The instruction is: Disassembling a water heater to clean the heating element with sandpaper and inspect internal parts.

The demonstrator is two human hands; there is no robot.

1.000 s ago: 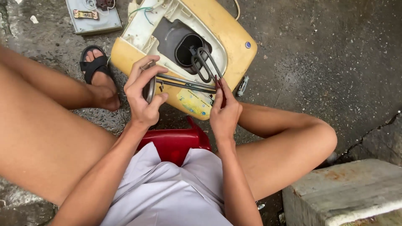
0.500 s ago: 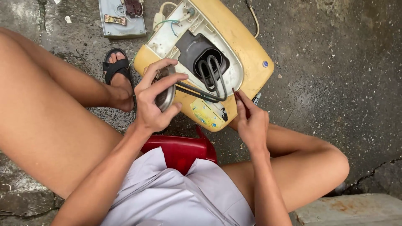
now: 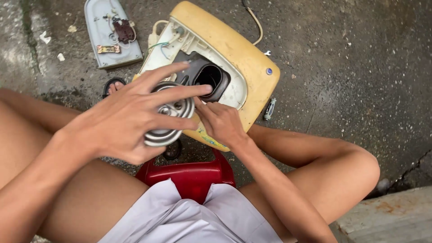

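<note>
My left hand is raised close to the camera, fingers spread around a round ribbed metal flange that it grips. My right hand is just right of it, its curled fingertips pinching the flange's right rim. Behind both hands a yellow and white water heater casing lies on the ground, with a dark round opening showing in its middle. Whatever hangs below the flange is hidden by my left hand.
A grey cover plate with wiring parts lies at the top left. A small tool rests beside the casing, and a cord runs off the top. I sit on a red stool. A concrete block is at the lower right.
The bent heating tubes that stuck out of the casing's opening are gone from it. My left hand has lifted toward the camera with the metal flange, and my right hand moved up to it.
</note>
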